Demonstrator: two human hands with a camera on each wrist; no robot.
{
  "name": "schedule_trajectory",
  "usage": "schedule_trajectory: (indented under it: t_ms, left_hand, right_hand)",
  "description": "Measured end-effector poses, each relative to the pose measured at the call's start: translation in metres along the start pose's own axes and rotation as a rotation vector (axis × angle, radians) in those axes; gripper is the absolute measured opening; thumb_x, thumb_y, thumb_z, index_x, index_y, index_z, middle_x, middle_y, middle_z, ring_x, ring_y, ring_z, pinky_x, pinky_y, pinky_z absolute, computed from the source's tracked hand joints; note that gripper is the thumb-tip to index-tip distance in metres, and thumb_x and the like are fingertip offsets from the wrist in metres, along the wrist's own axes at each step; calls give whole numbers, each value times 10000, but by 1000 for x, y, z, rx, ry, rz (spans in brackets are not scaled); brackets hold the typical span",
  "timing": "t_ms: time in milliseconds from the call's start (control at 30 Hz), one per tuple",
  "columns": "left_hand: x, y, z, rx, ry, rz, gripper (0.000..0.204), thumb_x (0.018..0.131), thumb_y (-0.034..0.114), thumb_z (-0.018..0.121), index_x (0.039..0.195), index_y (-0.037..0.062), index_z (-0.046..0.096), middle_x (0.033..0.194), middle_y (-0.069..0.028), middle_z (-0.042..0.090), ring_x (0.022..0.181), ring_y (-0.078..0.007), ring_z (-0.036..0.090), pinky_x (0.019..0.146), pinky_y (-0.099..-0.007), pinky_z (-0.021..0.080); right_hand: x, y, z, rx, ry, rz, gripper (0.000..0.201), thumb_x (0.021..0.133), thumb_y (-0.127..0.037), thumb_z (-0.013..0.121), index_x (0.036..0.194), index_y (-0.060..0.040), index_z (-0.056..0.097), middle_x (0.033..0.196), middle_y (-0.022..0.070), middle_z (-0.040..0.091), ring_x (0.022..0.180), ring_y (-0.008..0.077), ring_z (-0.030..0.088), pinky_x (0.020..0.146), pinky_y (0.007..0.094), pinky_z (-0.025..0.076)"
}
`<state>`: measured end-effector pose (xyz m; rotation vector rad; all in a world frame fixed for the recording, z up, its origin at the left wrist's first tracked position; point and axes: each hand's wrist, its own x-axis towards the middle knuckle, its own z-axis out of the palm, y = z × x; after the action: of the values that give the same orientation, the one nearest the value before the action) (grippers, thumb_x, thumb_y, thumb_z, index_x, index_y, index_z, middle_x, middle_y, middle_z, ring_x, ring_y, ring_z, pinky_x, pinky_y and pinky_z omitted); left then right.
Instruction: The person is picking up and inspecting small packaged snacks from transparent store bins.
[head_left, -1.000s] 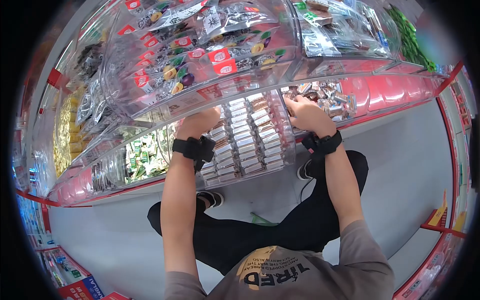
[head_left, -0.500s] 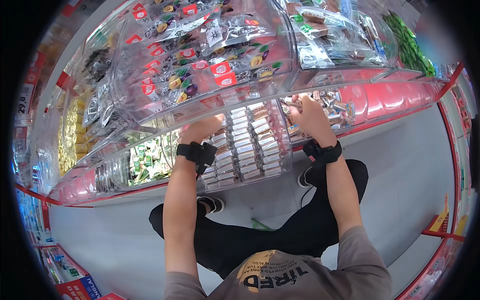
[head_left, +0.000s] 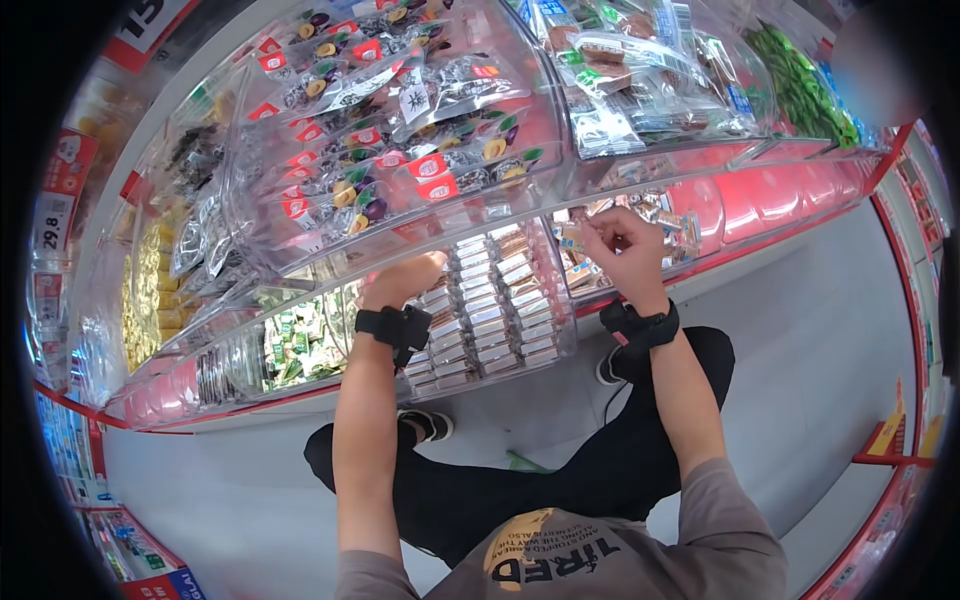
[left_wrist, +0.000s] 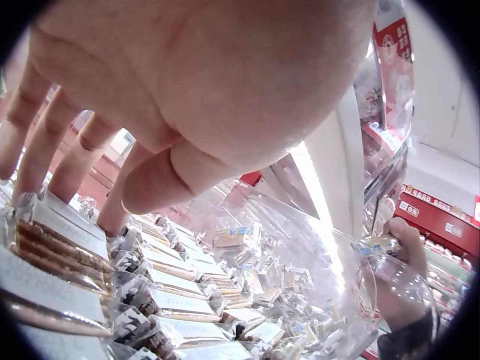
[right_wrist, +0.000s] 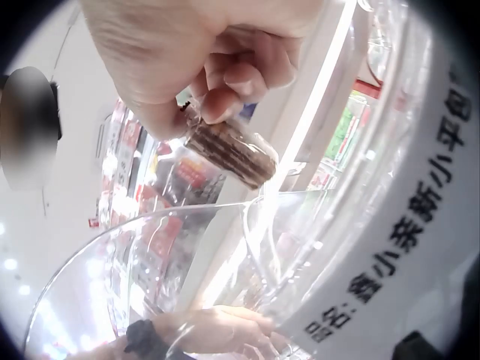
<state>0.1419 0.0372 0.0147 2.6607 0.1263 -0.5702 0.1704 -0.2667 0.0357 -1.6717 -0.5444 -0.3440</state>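
Between thumb and curled fingers, the right hand pinches one clear-wrapped brown snack by its end. In the head view that hand is over the bin of loose wrapped snacks. The left hand is at the left side of the neighbouring bin, where wrapped snacks lie in rows. Seen from the left wrist, the left hand has its fingers extended down, the tips touching the row of packs; nothing is visibly gripped.
A clear upper shelf with bagged dried plums overhangs both hands. Green-wrapped sweets fill a bin at the left, and pink bins stand at the right. A clear divider rises between the hands.
The right hand has come up and back from among the loose snacks, now with a wrapped snack pinched. The left hand has barely moved. The head view has shifted slightly.
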Motion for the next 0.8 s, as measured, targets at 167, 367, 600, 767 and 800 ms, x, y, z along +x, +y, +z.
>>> schedule_trajectory:
  t_ms: [167, 367, 600, 767, 800]
  left_hand:
    - [3, -3, 3, -29, 33, -19, 407, 931, 205, 366, 1265, 61, 549, 1298, -97, 568, 1210, -214, 510, 1031, -310, 354]
    - [-2, 3, 1, -106, 63, -47, 409, 922, 198, 368, 1244, 43, 568, 1292, -108, 572, 1208, -216, 512, 1034, -316, 356]
    - [-4, 11, -5, -15, 167, -52, 383, 884, 330, 440, 987, -2, 601, 947, -178, 646, 916, -289, 599, 835, -392, 431]
    - [-10, 16, -7, -98, 60, -9, 345, 899, 315, 455, 1042, 27, 581, 1017, -135, 637, 953, -241, 584, 854, -366, 415]
    - [-13, 21, -11, -127, 3, -11, 316, 914, 286, 459, 1084, 45, 571, 1066, -118, 633, 977, -228, 577, 870, -361, 408]
  right_hand:
    - [-12, -25, 5, -130, 42, -406, 141, 655, 27, 718, 744, -39, 631, 566, 41, 565, 455, 120, 552, 442, 253, 410]
    - [-13, -41, 26, -135, -185, -479, 121, 701, -40, 734, 773, -47, 638, 651, 50, 586, 537, 177, 564, 482, 291, 430]
    - [-11, -50, 31, -418, -246, -462, 199, 756, -158, 726, 919, -62, 663, 788, 65, 592, 771, 226, 567, 698, 346, 436]
    - [-14, -29, 32, -415, -371, -389, 202, 811, -151, 646, 995, -67, 639, 844, 70, 597, 900, 231, 550, 832, 382, 388]
    - [-13, -29, 30, -419, -392, -407, 180, 812, -142, 632, 973, -60, 636, 824, 63, 601, 894, 221, 551, 829, 374, 384]
